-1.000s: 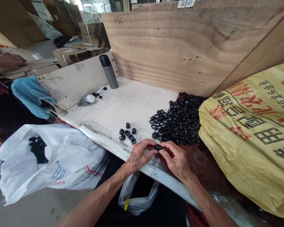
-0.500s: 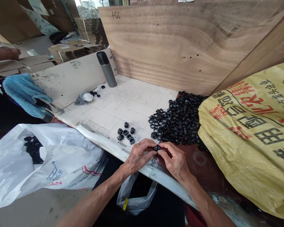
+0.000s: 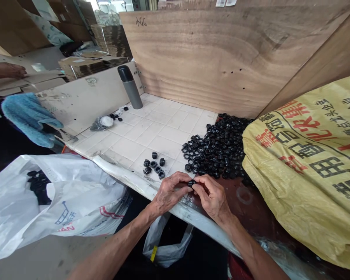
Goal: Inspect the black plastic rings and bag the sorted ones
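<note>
Between my two hands, just above the table's front edge, is a small black ridged plastic ring (image 3: 191,183). The thumb and fingers of my left hand (image 3: 170,191) pinch it from the left. From the right, my right hand (image 3: 212,196) pinches the same piece; my fingertips partly cover it. Several loose black rings (image 3: 154,164) lie on the pale tabletop ahead of my left hand. Beyond my right hand spreads a big pile of similar black rings (image 3: 221,146).
A yellow printed sack (image 3: 309,167) borders the pile on the right. A grey flask (image 3: 131,89) stands near the wooden back board (image 3: 210,58). At lower left is a white bag (image 3: 84,194) with black parts inside; a blue towel (image 3: 29,116) hangs above it. Another person's hand (image 3: 13,71) shows far left.
Both hands keep their pinch on the black ring, with only slight finger movement. The view has shifted a little; the loose rings and the pile look the same.
</note>
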Motion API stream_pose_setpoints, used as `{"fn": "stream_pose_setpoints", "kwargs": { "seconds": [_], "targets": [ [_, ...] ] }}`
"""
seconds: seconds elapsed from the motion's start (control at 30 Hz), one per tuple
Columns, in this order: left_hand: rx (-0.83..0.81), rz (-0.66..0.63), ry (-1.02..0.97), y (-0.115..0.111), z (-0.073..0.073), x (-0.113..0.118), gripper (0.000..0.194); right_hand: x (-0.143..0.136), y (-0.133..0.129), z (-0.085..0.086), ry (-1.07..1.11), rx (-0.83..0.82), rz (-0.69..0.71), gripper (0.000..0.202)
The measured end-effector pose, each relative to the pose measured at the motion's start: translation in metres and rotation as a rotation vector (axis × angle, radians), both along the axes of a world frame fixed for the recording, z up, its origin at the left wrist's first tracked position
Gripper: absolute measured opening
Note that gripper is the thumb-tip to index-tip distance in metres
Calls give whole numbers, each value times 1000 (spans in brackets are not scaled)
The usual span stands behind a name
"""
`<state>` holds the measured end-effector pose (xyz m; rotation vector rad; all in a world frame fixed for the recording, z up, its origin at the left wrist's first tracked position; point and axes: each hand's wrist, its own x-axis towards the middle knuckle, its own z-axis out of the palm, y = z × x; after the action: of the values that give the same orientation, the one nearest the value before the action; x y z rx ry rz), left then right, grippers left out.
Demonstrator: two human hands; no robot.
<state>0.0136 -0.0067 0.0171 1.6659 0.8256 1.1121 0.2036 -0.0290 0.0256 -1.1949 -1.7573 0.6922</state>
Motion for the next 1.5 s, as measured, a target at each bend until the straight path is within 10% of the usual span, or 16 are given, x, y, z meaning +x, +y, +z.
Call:
{"fn": "stream_pose_setpoints", "kwargs": {
  "seconds": [0.33, 0.67, 1.5],
  "targets": [
    [-225, -26, -65, 4, -7, -1, 23, 2, 3, 2, 74, 98, 61, 19],
    [87, -26, 83, 1, -2, 0, 21, -2, -1, -4, -2, -12, -63, 20],
    [-144, 20, -35, -1, 4, 0, 22, 2, -2, 7, -99, -9, -24, 24]
  ]
}}
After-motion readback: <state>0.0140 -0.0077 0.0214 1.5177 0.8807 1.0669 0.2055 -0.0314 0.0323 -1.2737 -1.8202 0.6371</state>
